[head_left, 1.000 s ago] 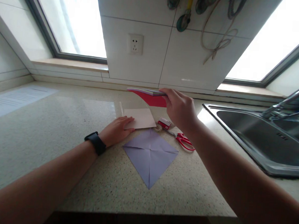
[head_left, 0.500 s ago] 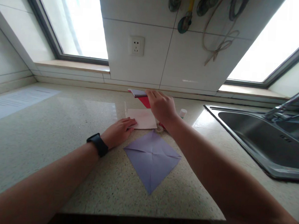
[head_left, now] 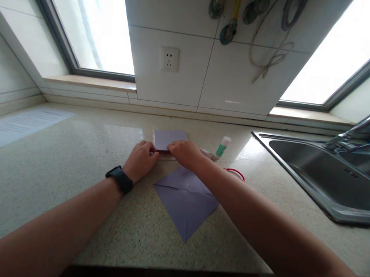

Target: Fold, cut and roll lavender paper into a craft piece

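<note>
A stack of coloured paper [head_left: 169, 138], purple on top, lies flat on the speckled counter [head_left: 60, 168] just beyond both hands. My right hand [head_left: 186, 152] rests on its near edge with fingers closed on it. My left hand [head_left: 141, 159], with a black watch on the wrist, touches the stack's left near corner. A creased purple square sheet [head_left: 184, 199] lies flat on the counter, turned like a diamond, just in front of my hands and partly under my right forearm.
A glue stick [head_left: 223, 146] lies right of the stack. Red scissors [head_left: 236, 173] peek out from behind my right forearm. A steel sink [head_left: 327, 172] with a tap is at the right. A printed sheet [head_left: 19, 124] lies far left. A wall socket [head_left: 170, 58] is on the tiles.
My right hand carried the paper stack down from the air and laid it flat on the counter over the white sheet. My left hand curled in to the stack's corner.
</note>
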Demonstrator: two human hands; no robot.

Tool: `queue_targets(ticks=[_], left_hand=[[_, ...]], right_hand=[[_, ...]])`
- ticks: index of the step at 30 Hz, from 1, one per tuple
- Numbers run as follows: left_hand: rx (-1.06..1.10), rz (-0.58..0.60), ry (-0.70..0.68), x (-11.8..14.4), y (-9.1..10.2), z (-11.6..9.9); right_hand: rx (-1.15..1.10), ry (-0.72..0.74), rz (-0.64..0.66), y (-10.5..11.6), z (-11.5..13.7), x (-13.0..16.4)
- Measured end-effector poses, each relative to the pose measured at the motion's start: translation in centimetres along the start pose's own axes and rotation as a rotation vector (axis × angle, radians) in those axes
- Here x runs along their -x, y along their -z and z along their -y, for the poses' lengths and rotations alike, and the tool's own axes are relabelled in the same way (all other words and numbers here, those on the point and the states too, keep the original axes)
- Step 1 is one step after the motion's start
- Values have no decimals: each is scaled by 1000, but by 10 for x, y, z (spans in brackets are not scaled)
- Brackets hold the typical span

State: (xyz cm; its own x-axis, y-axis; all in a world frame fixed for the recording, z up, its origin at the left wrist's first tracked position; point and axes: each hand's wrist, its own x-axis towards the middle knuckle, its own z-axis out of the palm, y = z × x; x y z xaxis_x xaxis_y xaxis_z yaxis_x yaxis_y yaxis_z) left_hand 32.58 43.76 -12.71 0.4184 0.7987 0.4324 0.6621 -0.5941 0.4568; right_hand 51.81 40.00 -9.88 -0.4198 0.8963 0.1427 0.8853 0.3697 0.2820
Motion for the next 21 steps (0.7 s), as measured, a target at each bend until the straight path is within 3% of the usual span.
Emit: queue_targets(ticks=[12,21], left_hand=[[66,-76,108,-3,-1,5],[93,-102,127,-5,-2,8]], right_hand=[[-32,3,81,-5,-8,-14],[-18,18,94,-1,-11,-4]])
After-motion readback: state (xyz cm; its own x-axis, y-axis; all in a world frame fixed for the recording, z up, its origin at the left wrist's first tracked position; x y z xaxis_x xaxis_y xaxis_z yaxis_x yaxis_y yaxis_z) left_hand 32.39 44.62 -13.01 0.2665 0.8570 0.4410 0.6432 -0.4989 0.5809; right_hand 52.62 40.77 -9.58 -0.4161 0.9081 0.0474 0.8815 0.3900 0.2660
